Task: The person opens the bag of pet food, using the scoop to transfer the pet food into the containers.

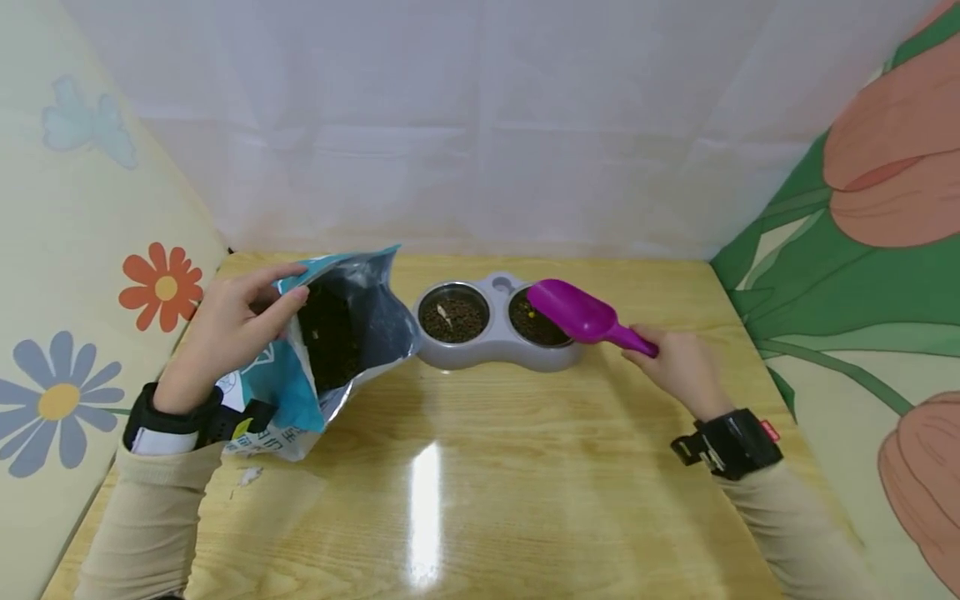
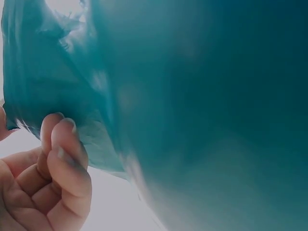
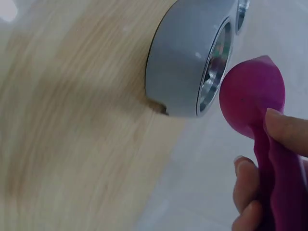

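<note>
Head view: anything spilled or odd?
A small irregular whitish patch marks the yellow wooden tabletop near the blue foil bag, breaking the grain; cause unclear. A pale sliver contrasts with brown pellets in the left round steel bowl.

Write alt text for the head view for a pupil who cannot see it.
A right hand holds a purple scoop over one bowl of a grey double feeder on a wooden table; the left hand grips an open blue bag.

A white sheet (image 1: 480, 133) hangs behind the table (image 1: 540, 467).
</note>
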Demonstrator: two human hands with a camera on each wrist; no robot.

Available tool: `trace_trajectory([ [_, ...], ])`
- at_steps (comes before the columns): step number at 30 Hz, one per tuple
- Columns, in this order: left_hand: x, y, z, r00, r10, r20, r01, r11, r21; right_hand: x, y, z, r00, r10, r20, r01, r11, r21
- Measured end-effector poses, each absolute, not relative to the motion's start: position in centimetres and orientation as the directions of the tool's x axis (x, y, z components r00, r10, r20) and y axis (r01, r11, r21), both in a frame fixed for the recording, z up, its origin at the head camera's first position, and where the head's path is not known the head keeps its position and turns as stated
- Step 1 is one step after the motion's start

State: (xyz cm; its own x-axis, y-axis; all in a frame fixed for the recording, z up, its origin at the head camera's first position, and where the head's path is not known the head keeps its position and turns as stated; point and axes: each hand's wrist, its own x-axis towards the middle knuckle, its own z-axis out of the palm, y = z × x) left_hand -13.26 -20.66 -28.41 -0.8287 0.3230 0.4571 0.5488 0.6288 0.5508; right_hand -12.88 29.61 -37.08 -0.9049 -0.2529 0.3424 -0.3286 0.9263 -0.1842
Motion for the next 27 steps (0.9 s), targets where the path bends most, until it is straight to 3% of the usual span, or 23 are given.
trace_trajectory([
  [8,-13.4,-20.5,-28.4,-0.830,0.323,0.454,0.548,0.620,0.561,-10.8,28.4,-39.1,-0.947,-0.079,0.310,-0.212,0.880,-0.424],
  [15,-13.0,-20.8,-28.5,-0.834,0.300,0.463,0.541,0.609,0.580,-9.3,27.6,-40.6,-0.969,0.082,0.231,-0.088,0.761,-0.643],
  [21,-12.9,-20.7,-28.4,-0.831,0.297,0.469,0.544,0.605,0.581,-8.6,28.1,-41.7,-0.953,0.206,0.221,0.001,0.732,-0.681],
  [27,-13.2,-20.7,-28.6,-0.831,0.306,0.464,0.546,0.607,0.577,-8.1,28.7,-42.8,-0.965,0.233,0.122,0.090,0.727,-0.680],
])
